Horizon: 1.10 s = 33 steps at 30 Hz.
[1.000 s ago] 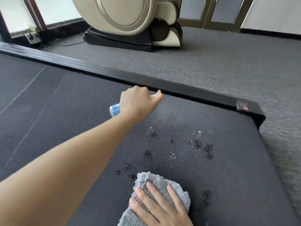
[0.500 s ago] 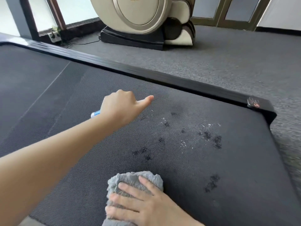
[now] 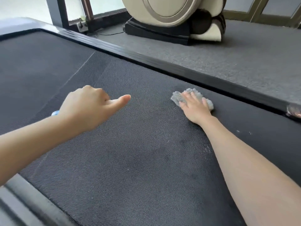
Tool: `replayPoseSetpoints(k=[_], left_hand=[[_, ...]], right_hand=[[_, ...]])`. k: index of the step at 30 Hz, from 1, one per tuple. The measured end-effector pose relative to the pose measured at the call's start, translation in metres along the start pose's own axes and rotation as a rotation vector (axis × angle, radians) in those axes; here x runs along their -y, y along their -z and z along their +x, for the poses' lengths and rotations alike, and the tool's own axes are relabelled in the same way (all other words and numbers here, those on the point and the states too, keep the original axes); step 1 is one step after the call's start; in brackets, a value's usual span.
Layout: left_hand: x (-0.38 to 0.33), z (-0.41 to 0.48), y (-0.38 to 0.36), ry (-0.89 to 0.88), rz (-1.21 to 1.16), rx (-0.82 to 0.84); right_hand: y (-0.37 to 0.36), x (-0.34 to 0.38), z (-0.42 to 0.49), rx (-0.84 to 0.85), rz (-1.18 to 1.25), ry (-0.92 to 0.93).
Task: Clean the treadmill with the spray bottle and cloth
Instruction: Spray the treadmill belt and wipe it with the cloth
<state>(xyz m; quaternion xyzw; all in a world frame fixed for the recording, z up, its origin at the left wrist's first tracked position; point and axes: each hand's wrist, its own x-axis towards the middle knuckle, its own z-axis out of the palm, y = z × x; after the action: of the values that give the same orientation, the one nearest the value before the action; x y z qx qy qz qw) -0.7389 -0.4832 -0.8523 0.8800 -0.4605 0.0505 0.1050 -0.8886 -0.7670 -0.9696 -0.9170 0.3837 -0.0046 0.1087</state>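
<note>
On the treadmill belt (image 3: 130, 160) just beside the far side rail (image 3: 162, 62), presses the grey cloth (image 3: 176, 96) flat under the straight-fingered right hand (image 3: 195, 106) mid-wipe, grips the mostly hidden spray bottle (image 3: 55, 113) in the curled left hand (image 3: 86, 105), and probably needs next a sweep toward the nearer darker patch.

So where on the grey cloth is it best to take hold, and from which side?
Probably pinch the cloth by its bunched left edge, coming from above on the left. The right hand lies flat over its middle, the side rail runs close behind, and the cloth lies soft and low on the belt.
</note>
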Motion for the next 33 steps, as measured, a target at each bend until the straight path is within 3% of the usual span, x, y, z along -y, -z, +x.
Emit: replayPoseSetpoints(k=[3, 9, 12, 14, 15, 17, 19, 20, 22, 28, 33], left_hand=[[0.002, -0.001, 0.004, 0.005, -0.016, -0.021], [-0.013, -0.004, 0.011, 0.003, -0.037, -0.041], [-0.016, -0.010, 0.013, 0.001, -0.034, -0.038], [-0.017, -0.014, 0.013, 0.019, -0.033, -0.031], [-0.018, -0.015, 0.014, 0.037, -0.032, -0.025], [-0.018, -0.019, 0.016, 0.051, -0.031, -0.022], [-0.017, -0.021, 0.018, 0.031, -0.029, -0.030], [-0.016, -0.022, 0.019, 0.023, -0.025, -0.036], [-0.015, -0.024, 0.022, 0.019, -0.015, -0.038], [-0.013, -0.032, 0.028, -0.042, 0.057, -0.050], [-0.008, -0.042, 0.033, -0.056, 0.079, -0.044]], right_hand=[[-0.002, 0.029, -0.020, 0.047, 0.028, 0.094], [-0.049, 0.147, -0.177, 0.031, 0.082, 0.822], [-0.046, 0.146, -0.206, 0.094, 0.084, 0.977], [-0.027, 0.125, -0.177, -0.011, -0.013, 0.979], [-0.018, 0.111, -0.155, -0.083, -0.022, 0.863], [-0.005, 0.071, -0.111, -0.135, 0.020, 0.453], [-0.006, 0.042, -0.083, 0.010, 0.028, 0.128], [-0.011, 0.041, -0.078, 0.042, 0.020, 0.074], [-0.021, 0.069, -0.084, 0.015, 0.023, 0.143], [-0.062, 0.214, -0.200, 0.040, 0.053, 0.871], [-0.057, 0.173, -0.234, 0.094, 0.051, 0.961]])
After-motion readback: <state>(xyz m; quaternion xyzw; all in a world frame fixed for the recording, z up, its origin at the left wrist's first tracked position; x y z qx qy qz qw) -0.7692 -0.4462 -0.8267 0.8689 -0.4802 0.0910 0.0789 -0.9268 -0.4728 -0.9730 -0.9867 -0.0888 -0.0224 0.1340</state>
